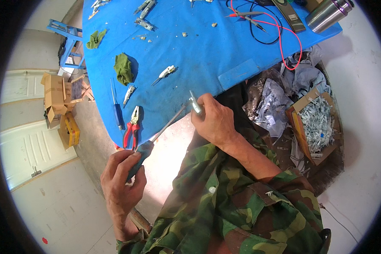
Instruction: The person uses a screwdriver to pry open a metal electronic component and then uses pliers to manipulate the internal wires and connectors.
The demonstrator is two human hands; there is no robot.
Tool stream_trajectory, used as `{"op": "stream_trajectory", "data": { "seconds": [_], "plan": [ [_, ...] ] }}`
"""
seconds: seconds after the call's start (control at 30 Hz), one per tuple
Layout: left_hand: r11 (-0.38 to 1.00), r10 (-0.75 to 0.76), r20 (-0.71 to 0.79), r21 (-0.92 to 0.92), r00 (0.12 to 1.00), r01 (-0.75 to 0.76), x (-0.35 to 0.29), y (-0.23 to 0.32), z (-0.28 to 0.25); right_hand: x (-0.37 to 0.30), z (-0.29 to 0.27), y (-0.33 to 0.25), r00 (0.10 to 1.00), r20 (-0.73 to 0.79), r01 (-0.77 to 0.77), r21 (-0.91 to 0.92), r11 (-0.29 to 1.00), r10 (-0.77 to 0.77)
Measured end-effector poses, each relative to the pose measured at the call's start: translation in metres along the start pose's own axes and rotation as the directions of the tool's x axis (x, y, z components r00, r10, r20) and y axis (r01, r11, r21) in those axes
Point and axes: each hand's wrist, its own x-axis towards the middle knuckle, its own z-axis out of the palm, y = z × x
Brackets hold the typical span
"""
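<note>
My left hand (pixel 120 178) grips a screwdriver by its teal handle (pixel 141 160). The long shaft slants up and right, its tip close to my right hand (pixel 216 120). That right hand is closed round a small grey metal-and-plastic part (pixel 195 105), which sticks out past the thumb; whether the tip touches it I cannot tell. On the blue cloth lie red-handled pliers (pixel 133 130), a thin blue-handled screwdriver (pixel 117 113), a small whitish part (pixel 129 94) and a white part with metal prongs (pixel 165 73).
Crumpled green cloths (pixel 123 69) lie on the blue-covered table (pixel 190 55). Red and black test leads (pixel 247 15) and a steel tumbler (pixel 328 16) occupy its far right. Beside my right arm stands a carton of small parts (pixel 317 125). Cardboard boxes (pixel 55 95) and a blue stool (pixel 70 38) stand left.
</note>
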Motion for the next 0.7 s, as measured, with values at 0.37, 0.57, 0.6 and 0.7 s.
{"op": "stream_trajectory", "data": {
  "seconds": [0.37, 0.57, 0.6, 0.7],
  "plan": [
    [1.000, -0.029, 0.137, 0.008, 0.990, 0.028, 0.021, 0.018, -0.011, 0.002, -0.002, -0.004, 0.999, 0.001, 0.047, -0.019, 0.999, -0.047],
    [0.999, 0.023, 0.202, 0.041, 0.979, -0.032, 0.033, 0.013, -0.013, 0.003, -0.005, -0.002, 0.997, -0.043, 0.056, -0.021, 0.998, -0.057],
    [0.998, 0.037, 0.209, 0.038, 0.977, -0.046, 0.035, 0.012, -0.013, 0.003, -0.005, -0.002, 0.996, -0.066, 0.061, -0.014, 0.998, -0.062],
    [0.997, 0.058, 0.224, 0.043, 0.973, -0.070, 0.040, 0.009, -0.014, 0.003, -0.004, 0.001, 0.995, -0.063, 0.071, -0.006, 0.997, -0.071]
  ]
}}
